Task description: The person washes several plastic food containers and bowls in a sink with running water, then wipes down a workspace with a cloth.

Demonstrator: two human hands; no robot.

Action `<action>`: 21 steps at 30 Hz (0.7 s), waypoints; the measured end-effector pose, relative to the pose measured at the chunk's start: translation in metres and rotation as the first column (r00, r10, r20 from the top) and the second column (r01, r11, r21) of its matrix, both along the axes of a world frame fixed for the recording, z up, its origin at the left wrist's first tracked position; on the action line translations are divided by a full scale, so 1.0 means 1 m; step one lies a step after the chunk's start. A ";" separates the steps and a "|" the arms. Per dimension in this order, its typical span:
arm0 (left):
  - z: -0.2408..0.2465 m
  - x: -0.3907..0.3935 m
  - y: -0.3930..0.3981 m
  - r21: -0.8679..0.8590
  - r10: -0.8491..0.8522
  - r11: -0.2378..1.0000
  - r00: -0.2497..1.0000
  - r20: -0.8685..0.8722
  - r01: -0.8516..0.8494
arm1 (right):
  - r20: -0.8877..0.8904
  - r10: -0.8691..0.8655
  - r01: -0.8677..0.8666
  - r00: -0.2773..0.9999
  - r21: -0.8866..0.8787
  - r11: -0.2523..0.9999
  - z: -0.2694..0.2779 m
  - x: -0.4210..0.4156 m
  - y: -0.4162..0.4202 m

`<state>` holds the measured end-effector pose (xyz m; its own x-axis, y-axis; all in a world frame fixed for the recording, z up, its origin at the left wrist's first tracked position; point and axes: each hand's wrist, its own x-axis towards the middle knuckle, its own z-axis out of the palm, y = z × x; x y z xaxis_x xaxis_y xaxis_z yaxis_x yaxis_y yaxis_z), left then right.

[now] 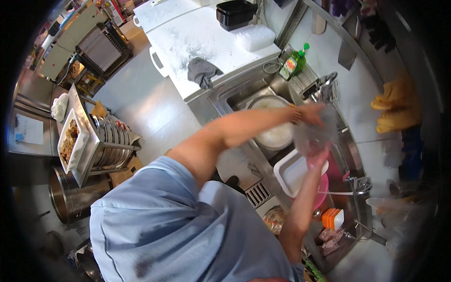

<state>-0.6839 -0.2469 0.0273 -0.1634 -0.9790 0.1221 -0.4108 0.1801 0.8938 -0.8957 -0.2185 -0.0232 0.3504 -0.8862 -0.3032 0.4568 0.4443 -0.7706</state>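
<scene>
My left hand [312, 114] grips the upper rim of a clear plastic container or bag [313, 135], blurred by motion. At its lower end my right hand [319, 157] holds it too. Both are above the metal sink [232, 102]. Below and left of them a round metal pot [269, 135] with whitish liquid stands in the sink basin. Close under my right hand lies a white rectangular tub [289, 178], partly over a pink basin [321, 194]. What the clear plastic thing contains cannot be made out.
A green dish-soap bottle [292, 65] stands at the sink's back corner. A grey cloth [202, 72] lies on the white chest freezer [179, 35]. Yellow gloves [398, 105] hang on the wall. An orange-and-white box-shaped item [333, 218] and raw meat [330, 239] are nearer my body.
</scene>
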 end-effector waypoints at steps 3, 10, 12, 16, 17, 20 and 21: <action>-0.034 0.150 0.034 0.283 0.238 0.942 0.952 -0.192 -0.178 | -0.063 0.172 -0.160 0.983 0.159 0.974 -0.008 0.136 -0.025; -0.073 0.515 0.094 0.478 0.553 0.768 0.818 -0.161 -0.425 | -0.172 0.525 -0.485 0.833 0.229 0.844 -0.040 0.527 -0.042; -0.085 0.598 0.082 0.394 0.516 0.792 0.856 -0.023 -0.467 | -0.191 0.549 -0.501 0.814 0.247 0.829 -0.053 0.610 -0.055; -0.097 0.711 0.059 0.494 0.509 0.746 0.861 0.009 -0.447 | -0.401 0.487 -0.413 0.776 0.260 0.873 -0.079 0.727 -0.075; -0.101 0.726 0.053 0.548 0.515 0.733 0.855 -0.059 -0.404 | -0.491 0.460 -0.391 0.740 0.244 0.888 -0.086 0.744 -0.081; -0.124 0.762 0.037 0.491 0.542 0.745 0.839 -0.052 -0.451 | -0.669 0.382 -0.360 0.637 0.180 0.915 -0.098 0.782 -0.090; -0.138 0.774 0.038 0.443 0.561 0.743 0.828 -0.004 -0.502 | -0.688 0.379 -0.366 0.619 0.174 0.914 -0.097 0.790 -0.082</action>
<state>0.0898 -0.2087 -0.1112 0.3866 -0.8637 -0.3234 -0.2053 -0.4225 0.8828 -0.1059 -0.3003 -0.1207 0.3304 -0.7213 -0.6087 -0.4155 0.4679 -0.7800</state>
